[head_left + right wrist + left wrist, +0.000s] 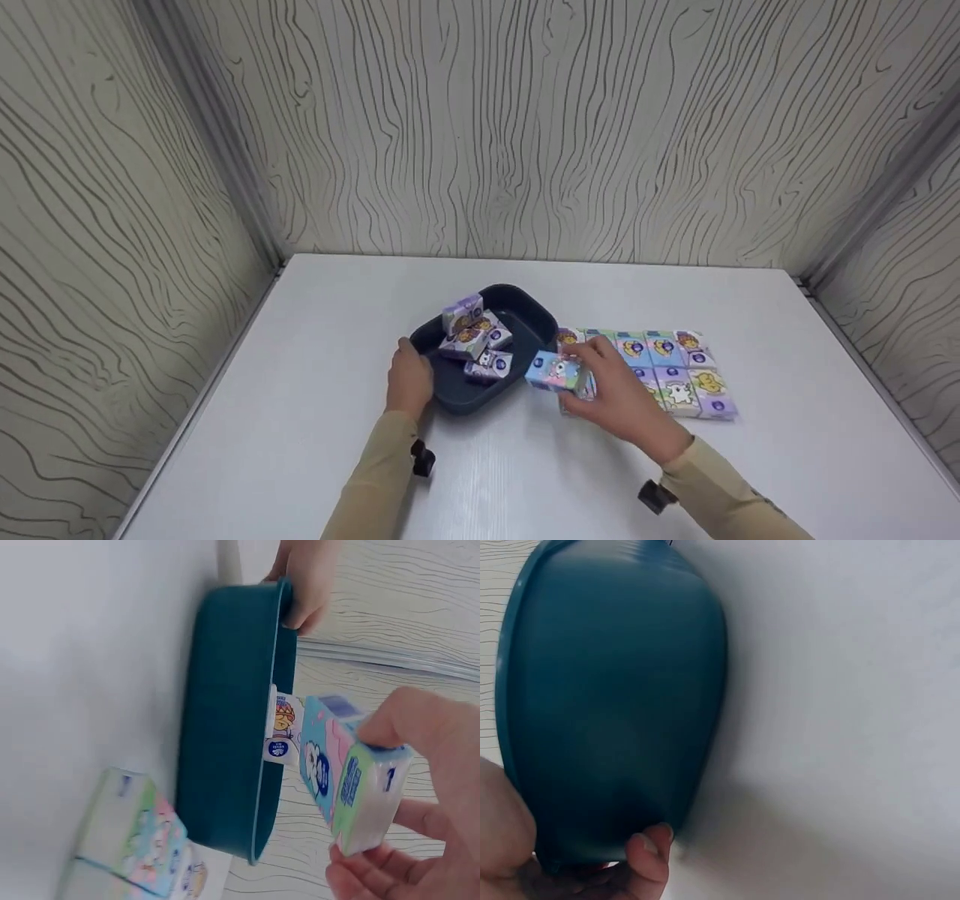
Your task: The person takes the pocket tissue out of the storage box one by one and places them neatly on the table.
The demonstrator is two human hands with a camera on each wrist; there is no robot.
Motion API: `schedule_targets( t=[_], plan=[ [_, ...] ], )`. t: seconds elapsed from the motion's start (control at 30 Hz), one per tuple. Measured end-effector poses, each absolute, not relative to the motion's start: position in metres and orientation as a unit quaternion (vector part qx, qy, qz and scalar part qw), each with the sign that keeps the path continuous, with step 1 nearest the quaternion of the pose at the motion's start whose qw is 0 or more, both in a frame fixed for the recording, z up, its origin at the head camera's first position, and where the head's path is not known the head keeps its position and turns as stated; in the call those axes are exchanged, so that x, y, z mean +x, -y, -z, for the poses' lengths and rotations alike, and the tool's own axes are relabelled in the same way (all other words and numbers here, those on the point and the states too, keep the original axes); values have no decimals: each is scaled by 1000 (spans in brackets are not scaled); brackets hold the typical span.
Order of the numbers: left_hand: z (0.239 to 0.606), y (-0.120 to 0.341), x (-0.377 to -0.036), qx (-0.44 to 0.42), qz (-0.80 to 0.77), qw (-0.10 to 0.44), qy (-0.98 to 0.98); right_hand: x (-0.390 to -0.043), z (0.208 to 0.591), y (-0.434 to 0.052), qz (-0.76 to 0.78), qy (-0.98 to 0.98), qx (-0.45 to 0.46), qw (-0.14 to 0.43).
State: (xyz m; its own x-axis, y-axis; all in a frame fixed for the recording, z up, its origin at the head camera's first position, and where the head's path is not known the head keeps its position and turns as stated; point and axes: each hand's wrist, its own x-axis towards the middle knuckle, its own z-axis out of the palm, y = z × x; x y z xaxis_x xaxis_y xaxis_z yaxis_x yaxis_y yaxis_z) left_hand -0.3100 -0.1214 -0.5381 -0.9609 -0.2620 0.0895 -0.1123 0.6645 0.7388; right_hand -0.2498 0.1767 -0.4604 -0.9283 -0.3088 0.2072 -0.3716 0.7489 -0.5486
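A dark blue-green tub (536, 319) stands on the white bench (300, 420), about midway between its left and right edges and a little nearer the far edge than the near one. The left hand (409, 382) grips the tub at its near-left rim: the thumb lies over the rim's top in the head view, and in the left wrist view a fingertip (649, 859) curls against the tub's outer wall (615, 705) close to the bench surface. Inside the tub lies a loose heap of small tissue packs (474, 337) with purple and white cartoon wrappers, tilted against one another (how many there are is hard to count).

The right hand (611, 390) holds one tissue pack (555, 371), wrapped in pale blue and pink, just beside the tub's right rim and lifted off the bench. Its fingers are curled round the pack, with the thumb (409, 720) on one face and the other fingers under the opposite side, as the right wrist view shows; there the pack (345, 780) sits just above the tub's rim (266, 727), not yet inside it.

To the right of the tub, towards the bench's right edge, more packs (675, 367) lie flat in neat rows, touching one another; the right hand covers part of the row nearest the tub. Panels printed with a wood-grain pattern (525, 127) close off the bench's far, left and right edges.
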Motion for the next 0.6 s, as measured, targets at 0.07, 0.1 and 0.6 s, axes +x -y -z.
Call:
schedule_targets(
  t=[0.07,0.1,0.6],
  plan=[
    [538,121,-310,106,398,92,906,-236,468,-186,-298,942,151,43],
    [538,120,-310,107,400,90,906,-230,472,-191,-294,945,136,36],
    [538,122,-310,99,397,78,909,-176,512,-213,-182,979,35,-89]
  ],
)
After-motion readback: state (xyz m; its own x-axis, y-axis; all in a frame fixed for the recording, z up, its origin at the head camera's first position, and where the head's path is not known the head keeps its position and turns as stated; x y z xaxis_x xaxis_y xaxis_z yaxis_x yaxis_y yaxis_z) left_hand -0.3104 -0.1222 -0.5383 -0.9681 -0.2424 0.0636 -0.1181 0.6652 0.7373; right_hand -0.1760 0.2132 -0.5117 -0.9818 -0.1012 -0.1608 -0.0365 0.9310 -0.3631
